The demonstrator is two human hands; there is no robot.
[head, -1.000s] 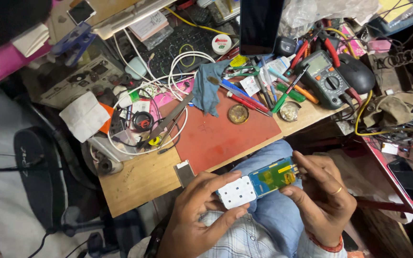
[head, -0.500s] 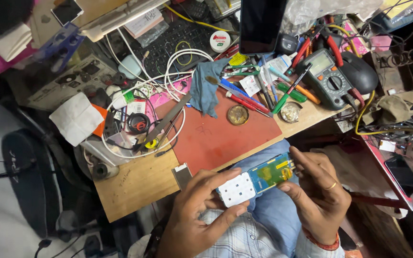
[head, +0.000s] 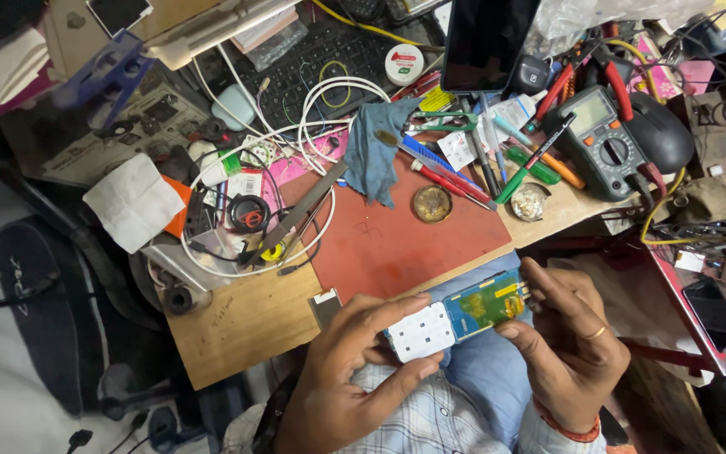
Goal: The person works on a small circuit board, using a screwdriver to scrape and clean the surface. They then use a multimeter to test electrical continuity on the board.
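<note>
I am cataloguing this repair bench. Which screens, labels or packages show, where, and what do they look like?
Tablet: top centre, dark blank rectangle.
Multimeter: right of the bench, dark body, grey display, round dial.
Round tin: left of the tablet, white lid with red label.
Opened phone: between left hand and right hand, white keypad, green board.

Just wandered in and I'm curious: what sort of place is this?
Probably an electronics repair bench: a multimeter, screwdrivers and coiled cables crowd the desk, and both hands hold an opened phone.

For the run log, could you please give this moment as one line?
left hand: grips opened phone keypad end | right hand: grips board end | above lap
</note>
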